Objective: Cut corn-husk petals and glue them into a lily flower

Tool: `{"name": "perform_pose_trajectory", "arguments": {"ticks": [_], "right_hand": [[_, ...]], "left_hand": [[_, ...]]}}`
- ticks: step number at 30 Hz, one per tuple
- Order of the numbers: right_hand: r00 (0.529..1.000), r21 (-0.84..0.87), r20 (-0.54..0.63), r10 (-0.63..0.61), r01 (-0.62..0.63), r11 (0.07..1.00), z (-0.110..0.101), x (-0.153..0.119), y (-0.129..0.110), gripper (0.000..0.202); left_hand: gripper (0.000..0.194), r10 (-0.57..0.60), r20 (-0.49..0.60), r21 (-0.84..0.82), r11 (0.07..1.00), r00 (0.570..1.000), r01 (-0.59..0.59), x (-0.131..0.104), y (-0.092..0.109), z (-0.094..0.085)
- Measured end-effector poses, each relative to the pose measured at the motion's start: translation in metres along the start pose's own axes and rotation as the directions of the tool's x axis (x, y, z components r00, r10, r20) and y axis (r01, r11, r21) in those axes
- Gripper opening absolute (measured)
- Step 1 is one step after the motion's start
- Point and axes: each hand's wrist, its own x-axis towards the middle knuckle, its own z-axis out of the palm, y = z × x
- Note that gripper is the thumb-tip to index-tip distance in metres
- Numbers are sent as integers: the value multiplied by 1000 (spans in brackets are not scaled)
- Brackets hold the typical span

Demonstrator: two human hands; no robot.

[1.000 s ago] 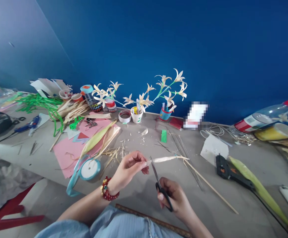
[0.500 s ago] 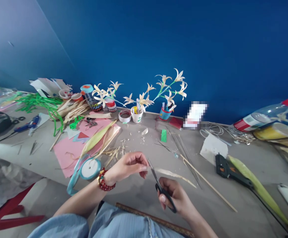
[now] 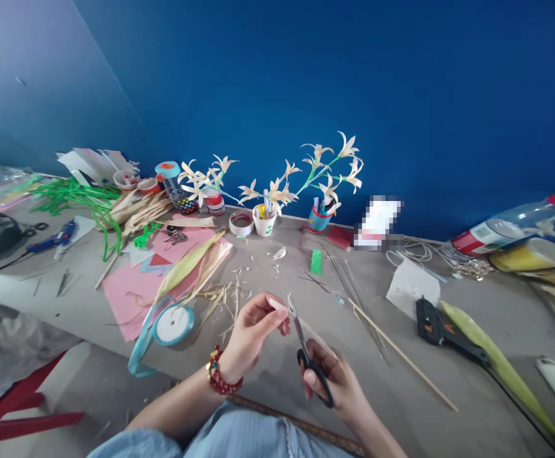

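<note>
The left hand [image 3: 261, 324] pinches a pale strip [image 3: 277, 305] between thumb and finger. The right hand [image 3: 328, 375] curls around black scissors [image 3: 302, 340], blades near those fingertips. If the strip slips or bends, the scissors could nip a finger.

The left hand [image 3: 261, 327] pinches a pale strip [image 3: 281, 306], and the right hand [image 3: 328, 375] holds black-handled scissors [image 3: 301, 331] with their blades at the strip. A thin stick [image 3: 404, 353] and a black glue gun [image 3: 449, 331] lie on the grey table [image 3: 277, 369] to the right, a ribbon spool [image 3: 173, 324] to the left, and pale flowers [image 3: 280, 194] stand in cups near the blue wall [image 3: 277, 76]
</note>
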Motion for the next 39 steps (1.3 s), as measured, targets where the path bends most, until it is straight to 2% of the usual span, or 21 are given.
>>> {"name": "perform_pose_trajectory", "arguments": {"ticks": [7, 20, 39], "right_hand": [[1000, 9, 15, -23, 23, 1000, -1, -4, -2, 52], [999, -49, -12, 30, -31, 998, 1, -1, -9, 56], [999, -82, 9, 32, -31, 996, -7, -1, -5, 55]], "left_hand": [[14, -6, 67, 32, 999, 998, 3, 6, 9, -2], [18, -30, 41, 97, 995, 999, 26, 8, 14, 1], [22, -46, 97, 138, 990, 994, 32, 10, 23, -3]]}}
